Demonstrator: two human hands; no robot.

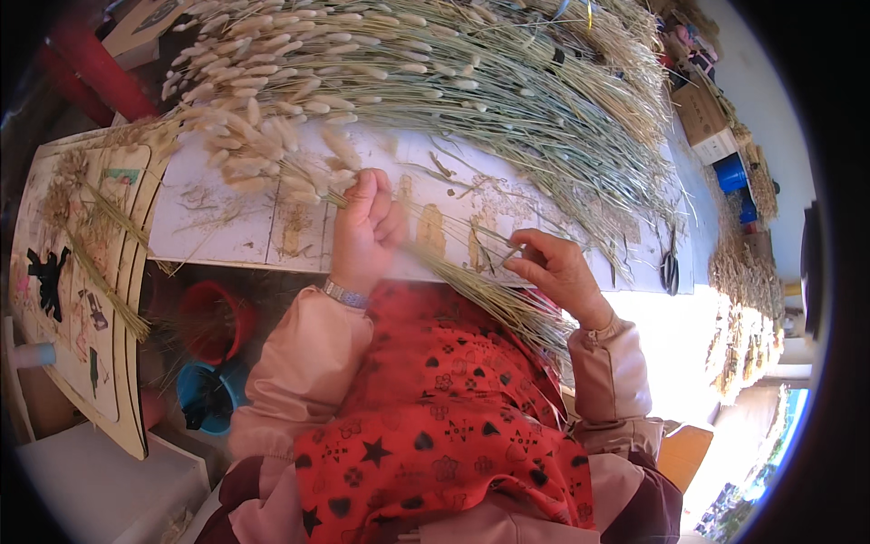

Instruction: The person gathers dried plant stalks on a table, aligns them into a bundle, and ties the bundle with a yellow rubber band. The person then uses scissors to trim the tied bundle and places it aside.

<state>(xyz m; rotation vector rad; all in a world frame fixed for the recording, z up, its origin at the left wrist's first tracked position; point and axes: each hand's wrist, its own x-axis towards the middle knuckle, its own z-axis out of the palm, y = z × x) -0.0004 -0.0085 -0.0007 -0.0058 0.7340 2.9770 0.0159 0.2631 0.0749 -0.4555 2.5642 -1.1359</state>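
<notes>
A bunch of dried bunny-tail grass is gripped just below its fluffy heads by my left hand. Its stems run down to the right, across the table edge and over the red apron. My right hand pinches thin stem or leaf pieces between thumb and fingers, above the bunch's stems. Behind both hands lies a large heap of the same grass, heads to the left and stems to the right.
Scissors lie at the right end of the white table. Two tied bundles and black strips rest on the left board. Below stand a red bucket and a blue bucket. Plant scraps litter the tabletop.
</notes>
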